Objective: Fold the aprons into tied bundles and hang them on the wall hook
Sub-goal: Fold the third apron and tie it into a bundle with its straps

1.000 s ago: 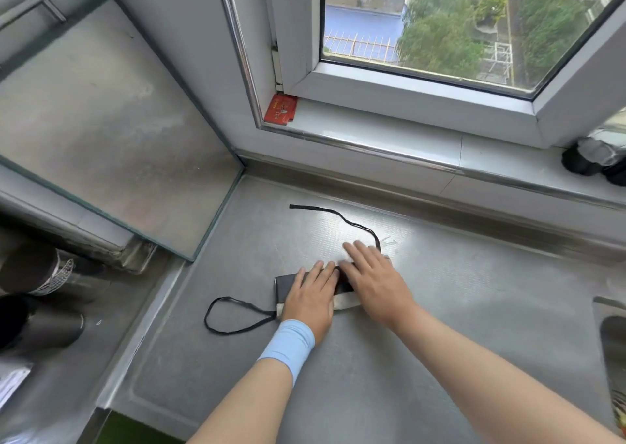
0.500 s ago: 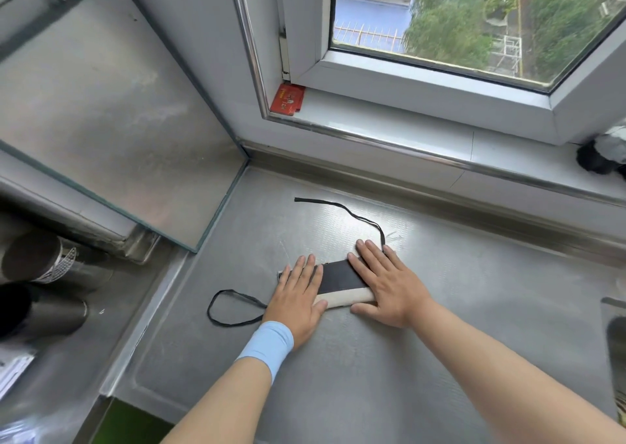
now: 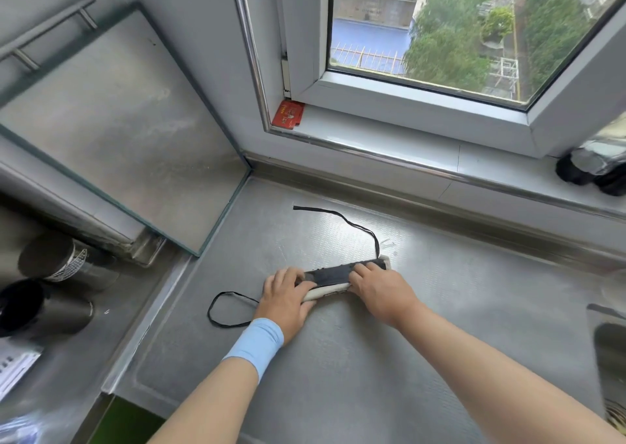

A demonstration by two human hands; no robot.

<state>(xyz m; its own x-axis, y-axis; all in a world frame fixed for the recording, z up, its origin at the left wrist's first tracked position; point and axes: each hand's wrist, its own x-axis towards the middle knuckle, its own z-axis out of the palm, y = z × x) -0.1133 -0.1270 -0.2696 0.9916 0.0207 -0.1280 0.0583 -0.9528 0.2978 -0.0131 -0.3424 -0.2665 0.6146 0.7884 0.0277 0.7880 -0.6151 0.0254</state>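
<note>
A black apron with a white edge, folded into a narrow strip (image 3: 330,276), lies on the steel counter (image 3: 338,359). My left hand (image 3: 288,299) grips its left end, fingers curled over the fold and thumb under the white edge. On the strip's right part my right hand (image 3: 379,286) curls its fingers over the top. One black tie string (image 3: 345,219) trails away toward the window. Another tie forms a loop (image 3: 227,308) on the counter to the left of my left hand.
A glass panel (image 3: 111,132) leans at the left against the wall. Dark metal cups (image 3: 64,267) lie at the far left. A red card (image 3: 287,115) sits on the window sill, dark objects (image 3: 596,169) at its right end. A sink edge (image 3: 609,348) shows at right.
The folded apron has become a longer, narrower strip. Both hands went from lying flat on it to curling their fingers round its edges, and they moved apart.
</note>
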